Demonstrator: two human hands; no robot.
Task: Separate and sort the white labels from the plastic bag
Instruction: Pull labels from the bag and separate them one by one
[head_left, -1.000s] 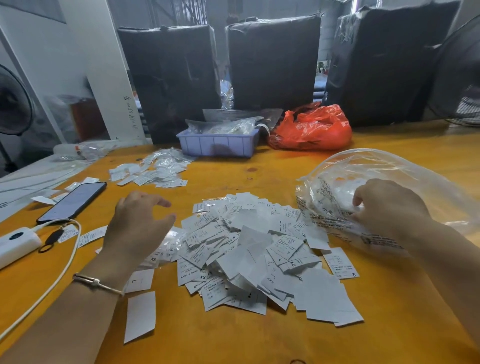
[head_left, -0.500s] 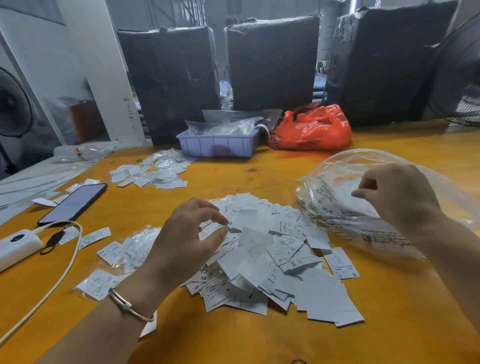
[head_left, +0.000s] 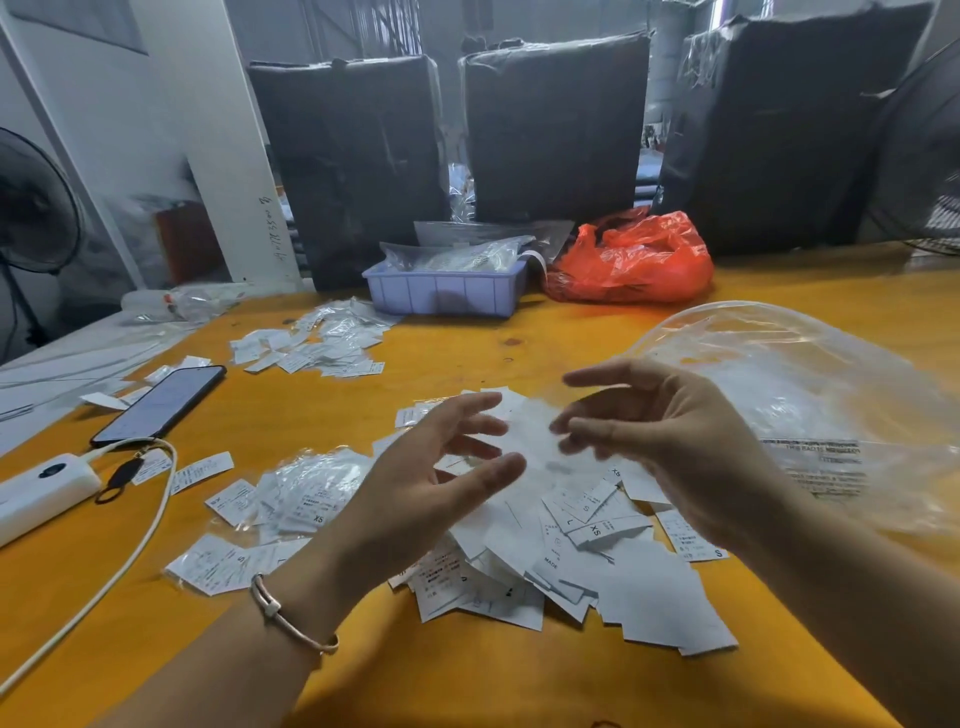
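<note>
A heap of white labels (head_left: 597, 561) lies on the orange table in front of me, some marked XS, S or L. The big clear plastic bag (head_left: 789, 395) rests to the right of the heap, puffed up, with printed text on its near side. My left hand (head_left: 431, 488) and my right hand (head_left: 670, 441) hover close together over the heap's far side, palms facing each other, fingers spread. The fingertips are blurred and I see nothing gripped in either hand. Small clear packets with labels (head_left: 306, 493) lie left of the heap.
A second spread of labels and packets (head_left: 322, 348) lies farther back left. A phone (head_left: 161, 402), a white power bank (head_left: 41, 488) and its cable occupy the left side. A blue tray (head_left: 447, 291), a red bag (head_left: 634, 260) and black wrapped boxes (head_left: 556, 130) stand at the back.
My right hand has left the plastic bag and moved left over the heap. My left hand has risen and moved right toward it, uncovering the small packets on the left.
</note>
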